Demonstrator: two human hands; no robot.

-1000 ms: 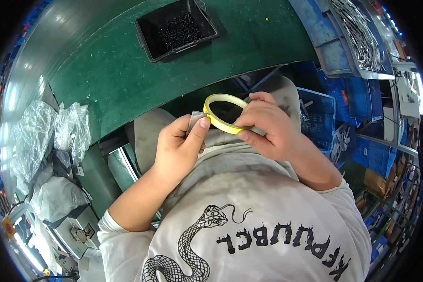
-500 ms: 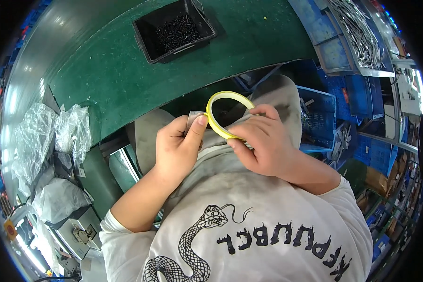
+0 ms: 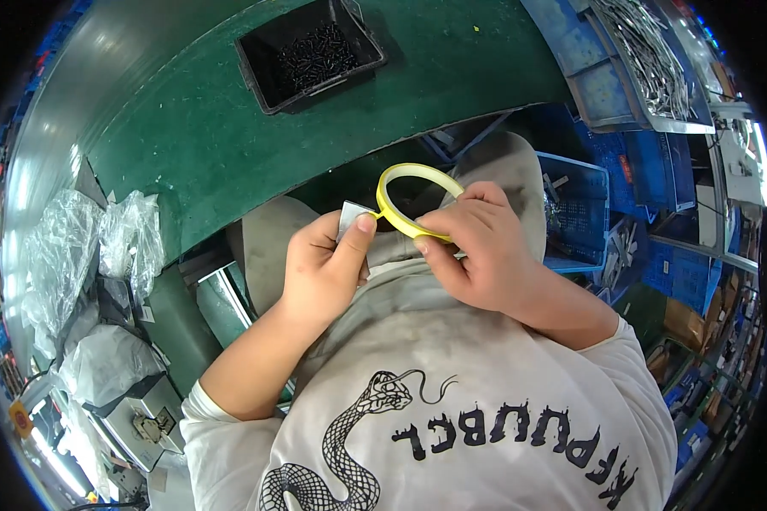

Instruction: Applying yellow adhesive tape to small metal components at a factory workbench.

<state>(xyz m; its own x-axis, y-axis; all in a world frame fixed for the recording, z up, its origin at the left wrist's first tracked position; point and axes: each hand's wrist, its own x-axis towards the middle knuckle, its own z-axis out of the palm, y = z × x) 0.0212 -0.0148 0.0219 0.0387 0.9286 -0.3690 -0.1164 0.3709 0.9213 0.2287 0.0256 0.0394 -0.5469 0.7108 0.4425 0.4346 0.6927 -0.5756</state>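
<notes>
- Since the earlier frame, the tape (image 3: 390,211) has shifted slightly to the right, away from the left thumb, and a short strip (image 3: 377,215) of it now shows between them.
- Tape: it is a yellow ring, held tilted near the middle of the frame, in front of the trousers (image 3: 520,175); its inner side looks whitish.
- Right hand (image 3: 486,251): it grips the lower right part of the ring, with the thumb below and the fingers bent over the edge.
- Left hand (image 3: 324,268): it pinches a small grey flat piece (image 3: 350,215) between thumb and bent fingers; the end of the strip is at this thumb, but its exact contact I cannot tell.
- Table (image 3: 187,136): green, it fills the upper part of the frame beyond the hands.
- Bin (image 3: 360,43): black, on the table at the top, with many small black parts (image 3: 315,60) inside.
- Upper right of the frame: a blue crate (image 3: 601,89), near long metal strips (image 3: 648,55).
- Right of the trousers: a blue basket (image 3: 586,217).
- Left edge: clear bags (image 3: 64,247), above a metal box (image 3: 136,426).
</notes>
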